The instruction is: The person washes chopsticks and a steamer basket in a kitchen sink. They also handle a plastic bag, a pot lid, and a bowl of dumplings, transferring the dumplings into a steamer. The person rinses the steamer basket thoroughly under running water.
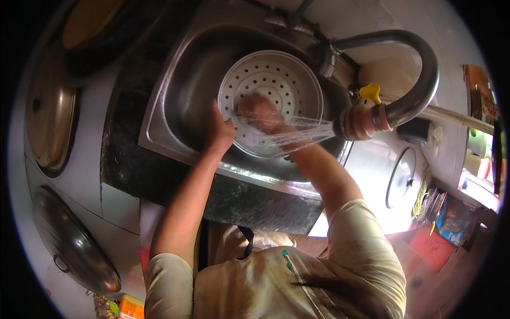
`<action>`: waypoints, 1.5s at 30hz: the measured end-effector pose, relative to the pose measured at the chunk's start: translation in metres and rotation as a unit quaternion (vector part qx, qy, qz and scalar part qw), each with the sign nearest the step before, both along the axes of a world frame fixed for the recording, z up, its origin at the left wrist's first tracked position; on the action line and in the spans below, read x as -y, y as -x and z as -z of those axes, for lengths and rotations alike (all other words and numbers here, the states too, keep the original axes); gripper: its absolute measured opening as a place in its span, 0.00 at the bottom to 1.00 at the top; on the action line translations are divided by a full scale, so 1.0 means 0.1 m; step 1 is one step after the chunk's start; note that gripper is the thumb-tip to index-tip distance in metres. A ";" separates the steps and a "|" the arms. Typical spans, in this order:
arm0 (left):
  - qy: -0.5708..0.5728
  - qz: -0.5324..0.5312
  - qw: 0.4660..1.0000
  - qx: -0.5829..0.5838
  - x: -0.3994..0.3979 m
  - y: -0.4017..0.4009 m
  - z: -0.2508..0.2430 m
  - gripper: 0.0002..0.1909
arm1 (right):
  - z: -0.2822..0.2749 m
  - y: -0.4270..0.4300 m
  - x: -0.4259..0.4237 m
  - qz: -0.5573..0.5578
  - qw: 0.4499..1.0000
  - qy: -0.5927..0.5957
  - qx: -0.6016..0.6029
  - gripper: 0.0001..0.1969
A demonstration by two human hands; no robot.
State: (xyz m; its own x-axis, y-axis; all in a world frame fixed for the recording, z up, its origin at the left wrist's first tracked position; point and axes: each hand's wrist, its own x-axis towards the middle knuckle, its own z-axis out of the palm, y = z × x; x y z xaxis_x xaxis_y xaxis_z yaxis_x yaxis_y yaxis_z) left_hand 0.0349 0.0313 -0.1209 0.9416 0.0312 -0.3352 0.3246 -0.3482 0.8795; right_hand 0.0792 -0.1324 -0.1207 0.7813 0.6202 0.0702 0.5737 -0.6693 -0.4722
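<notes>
In the stainless steel sink [187,95] I see a round metal steamer pot insert [293,63] with a perforated bottom. My left hand [223,129] grips its rim at the left, the thumb along the outside. Inside the steamer, blurred, my right hand [261,113] lies on the holed bottom; whether it holds anything cannot be told. Water [306,131] sprays from the faucet head [352,123] over the right wrist and into the steamer. A curved metal faucet pipe [428,75] leads to that head, with a yellow valve handle [370,92] near it.
A dark stone counter edge [263,203] borders the sink's near side. At the left are an oval metal lid [50,119] and a dark domed lid [75,239]. A glass lid [401,177] lies on the right, with a red item [432,247] lower down.
</notes>
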 end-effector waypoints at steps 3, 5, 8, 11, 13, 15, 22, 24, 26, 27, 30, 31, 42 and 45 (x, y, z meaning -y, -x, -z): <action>0.068 0.007 0.997 -0.037 0.04 0.00 -0.14 0.39 | 0.00 -0.20 0.48 0.148 0.987 0.022 0.064 0.06; 0.030 -0.007 0.999 -0.030 -0.02 0.02 0.01 0.40 | -0.27 -0.13 0.65 0.140 0.975 0.168 0.027 0.09; -0.003 0.014 1.000 0.003 0.01 0.05 -0.04 0.40 | -0.29 0.18 0.71 0.197 0.946 0.144 -0.214 0.12; -0.055 0.046 0.997 0.023 0.06 -0.02 -0.27 0.40 | 0.07 0.84 0.46 0.097 0.976 -0.012 -0.196 0.10; -0.088 0.041 0.995 0.027 0.01 0.02 -0.18 0.39 | -0.05 0.74 0.26 0.038 0.974 0.061 -0.215 0.13; -0.071 0.029 0.997 0.016 -0.01 0.03 -0.15 0.39 | -0.13 0.65 0.41 0.014 0.972 0.018 -0.234 0.12; -0.007 0.035 0.999 -0.020 0.01 0.01 -0.12 0.38 | -0.39 -0.01 1.36 0.104 0.979 0.168 -0.059 0.14; -0.005 0.056 0.998 -0.017 0.03 0.03 -0.14 0.38 | -0.31 -0.04 1.39 0.141 0.976 0.163 -0.029 0.14; 0.006 0.060 0.998 -0.013 0.05 0.03 -0.09 0.39 | -0.24 0.12 1.31 0.155 0.975 0.158 -0.030 0.15; 0.013 0.043 0.999 -0.008 0.05 0.04 -0.04 0.38 | -0.19 0.20 1.22 0.152 0.975 0.157 -0.041 0.15; 0.031 0.015 0.999 0.000 0.05 0.06 -0.03 0.37 | -0.16 0.57 0.92 0.144 0.968 0.139 -0.151 0.16; 0.032 0.024 0.999 -0.002 0.06 0.02 -0.18 0.36 | -0.20 0.74 0.77 0.134 0.964 0.136 -0.185 0.16; -0.005 0.040 0.998 0.055 0.02 -0.01 -0.16 0.35 | -0.19 0.12 -0.02 0.025 0.998 0.065 0.004 0.11; 0.041 0.006 0.999 0.030 0.04 0.04 -0.02 0.35 | -0.50 0.30 0.37 -0.032 0.996 0.079 0.011 0.13</action>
State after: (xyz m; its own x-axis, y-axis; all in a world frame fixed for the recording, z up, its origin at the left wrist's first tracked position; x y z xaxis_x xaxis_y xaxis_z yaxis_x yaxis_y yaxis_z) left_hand 0.0314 0.0276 -0.1185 0.9603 -0.0062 -0.2788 0.2661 -0.2781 0.9230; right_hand 0.0490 -0.1692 -0.0712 0.7394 0.6731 -0.0145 0.6266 -0.6959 -0.3508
